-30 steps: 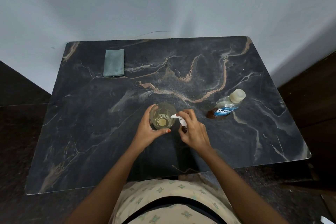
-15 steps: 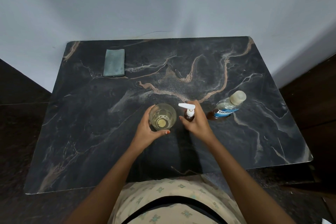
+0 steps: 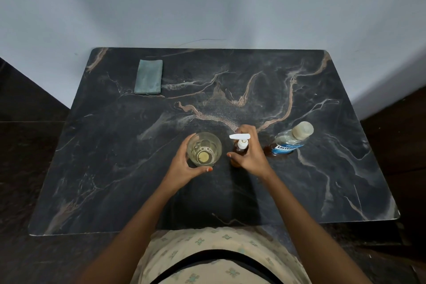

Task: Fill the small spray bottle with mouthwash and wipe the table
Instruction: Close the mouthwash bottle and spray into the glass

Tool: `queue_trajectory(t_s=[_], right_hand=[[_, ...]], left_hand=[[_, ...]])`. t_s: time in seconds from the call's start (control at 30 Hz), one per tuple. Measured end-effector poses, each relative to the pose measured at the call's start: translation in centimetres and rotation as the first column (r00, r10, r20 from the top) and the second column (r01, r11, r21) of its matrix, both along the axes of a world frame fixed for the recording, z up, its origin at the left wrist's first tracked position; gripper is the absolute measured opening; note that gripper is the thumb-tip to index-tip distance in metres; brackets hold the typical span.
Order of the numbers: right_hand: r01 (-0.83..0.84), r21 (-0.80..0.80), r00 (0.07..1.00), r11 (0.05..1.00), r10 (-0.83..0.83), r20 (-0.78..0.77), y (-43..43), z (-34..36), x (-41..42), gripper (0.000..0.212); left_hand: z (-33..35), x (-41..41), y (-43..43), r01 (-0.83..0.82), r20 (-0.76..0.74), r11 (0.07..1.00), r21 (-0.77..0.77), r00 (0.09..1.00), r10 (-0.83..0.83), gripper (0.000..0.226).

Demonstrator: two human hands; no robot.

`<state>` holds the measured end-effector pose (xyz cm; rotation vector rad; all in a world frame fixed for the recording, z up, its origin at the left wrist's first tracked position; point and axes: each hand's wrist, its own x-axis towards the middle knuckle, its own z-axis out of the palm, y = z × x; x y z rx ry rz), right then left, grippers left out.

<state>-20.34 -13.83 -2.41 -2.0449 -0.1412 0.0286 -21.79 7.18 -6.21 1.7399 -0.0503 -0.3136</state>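
Observation:
A small amber spray bottle [image 3: 239,148] with a white pump head stands upright on the dark marble table [image 3: 115,168], and my right hand [image 3: 250,157] grips its body from the right. To its left stands a clear glass [image 3: 204,148] with a little yellowish liquid in the bottom; my left hand [image 3: 184,163] wraps around its near left side. The mouthwash bottle [image 3: 289,142], clear with a blue label and a pale cap, stands to the right of my right hand, apart from it. A folded grey-green cloth [image 3: 148,77] lies at the table's far left.
A pale wall runs along the table's far edge. Dark floor surrounds the table on the left, right and near sides. My body in a patterned garment is close to the near edge.
My right hand has stood the spray bottle upright and shifted it slightly right and away from the glass. My left hand has stayed on the glass.

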Motion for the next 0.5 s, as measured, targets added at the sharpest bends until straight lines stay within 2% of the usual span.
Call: queue_trajectory(t_s=[0.23,0.33,0.5], right_hand=[[-0.047,0.034,0.999,0.998,0.048,-0.024,-0.7,-1.0,-0.9,0.051],[-0.032,0.01,0.999,0.999,0.033,-0.029,-1.2,-1.7,-1.4,0.046],[0.025,0.026,0.997,0.999,-0.023,-0.071,-1.2,-2.5,-1.9,0.052]], left_hand=[[0.0,-0.1,-0.1,0.005,-0.018,1.0,-0.021,1.0,-0.006,0.091],[-0.2,-0.2,-0.1,0.003,-0.024,0.999,-0.04,1.0,-0.004,0.093],[-0.7,-0.7,-0.6,-0.013,-0.044,0.999,-0.052,0.999,0.011,0.1]])
